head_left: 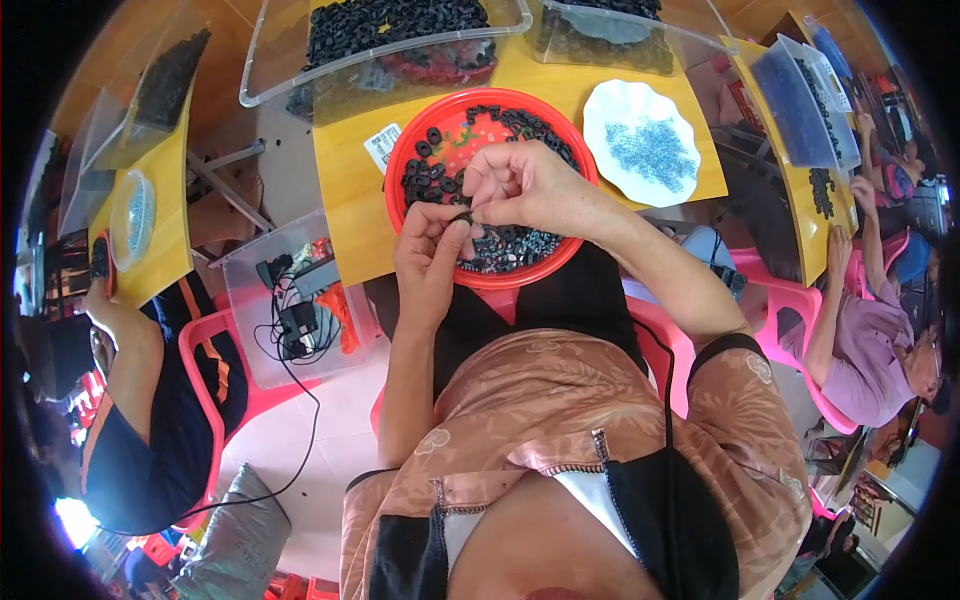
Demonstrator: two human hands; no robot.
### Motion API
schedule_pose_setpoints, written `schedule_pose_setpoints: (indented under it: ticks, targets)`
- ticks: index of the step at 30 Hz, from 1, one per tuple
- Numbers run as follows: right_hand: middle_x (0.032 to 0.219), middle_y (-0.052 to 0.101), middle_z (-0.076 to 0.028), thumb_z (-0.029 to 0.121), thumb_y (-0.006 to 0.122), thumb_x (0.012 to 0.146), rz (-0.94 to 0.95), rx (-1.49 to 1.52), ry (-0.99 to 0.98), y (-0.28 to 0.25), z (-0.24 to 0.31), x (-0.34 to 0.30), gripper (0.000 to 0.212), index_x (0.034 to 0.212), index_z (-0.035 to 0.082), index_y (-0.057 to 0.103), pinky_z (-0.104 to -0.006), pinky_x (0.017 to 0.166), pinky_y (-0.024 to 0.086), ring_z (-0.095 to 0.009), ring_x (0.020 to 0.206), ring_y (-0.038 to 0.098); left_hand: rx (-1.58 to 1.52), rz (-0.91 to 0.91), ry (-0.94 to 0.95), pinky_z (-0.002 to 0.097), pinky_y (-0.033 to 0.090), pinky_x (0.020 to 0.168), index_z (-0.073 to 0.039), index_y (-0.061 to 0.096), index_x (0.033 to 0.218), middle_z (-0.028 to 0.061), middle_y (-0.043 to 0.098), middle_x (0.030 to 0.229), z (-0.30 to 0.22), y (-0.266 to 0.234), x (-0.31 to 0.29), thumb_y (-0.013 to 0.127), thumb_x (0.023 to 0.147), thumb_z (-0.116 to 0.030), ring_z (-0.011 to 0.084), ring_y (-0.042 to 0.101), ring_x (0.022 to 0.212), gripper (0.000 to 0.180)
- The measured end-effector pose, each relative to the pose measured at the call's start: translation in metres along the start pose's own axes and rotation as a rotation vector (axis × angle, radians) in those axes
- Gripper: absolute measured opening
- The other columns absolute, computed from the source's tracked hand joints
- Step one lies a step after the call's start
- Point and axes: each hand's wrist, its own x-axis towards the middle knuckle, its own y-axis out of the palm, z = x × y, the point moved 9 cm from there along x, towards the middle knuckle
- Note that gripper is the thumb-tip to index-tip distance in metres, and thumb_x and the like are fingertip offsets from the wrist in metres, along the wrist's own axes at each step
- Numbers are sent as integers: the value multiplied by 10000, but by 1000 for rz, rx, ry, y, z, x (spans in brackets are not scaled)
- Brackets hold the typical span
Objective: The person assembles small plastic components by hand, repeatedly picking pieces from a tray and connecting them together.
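My left hand point(430, 245) and my right hand point(525, 190) meet over a round red tray point(405, 135). Between their fingertips they pinch a small black part point(463, 217), mostly covered by the fingers. Loose small black parts point(425, 185) lie along the tray's left and far sides. Near the tray's front edge is a heap of small shiny dark and silvery pieces point(510, 250), too small to name. Beside the tray on the right, a white scalloped plate point(605, 105) holds many tiny bluish clear pieces point(650, 155).
On the yellow table point(350, 225), clear plastic bins point(270, 60) of black parts stand behind the tray. A box of cables and adapters point(300, 310) sits on the floor at left. A person point(150, 390) sits at the left table, and others point(870, 350) at the right.
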Motion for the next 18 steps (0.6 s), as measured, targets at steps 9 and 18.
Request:
schedule_pose_setpoints:
  ticks: [9, 18]
  targets:
    - [729, 658, -70, -60, 599, 775, -66, -68, -35, -5, 1, -6, 105, 870, -26, 572, -221, 577, 484, -104, 681, 646, 26, 50, 0, 199, 434, 656, -7, 477, 1108, 60, 616, 906, -6, 7, 2, 514, 926, -39, 74, 526, 724, 188]
    - [753, 649, -47, -32, 627, 746, -52, -62, -16, -5, 1, -9, 142, 880, -4, 589, -217, 646, 488, -85, 712, 625, 66, 136, -42, 199, 421, 632, -15, 471, 1046, 49, 588, 821, -3, 8, -1, 485, 936, -33, 74, 507, 683, 112]
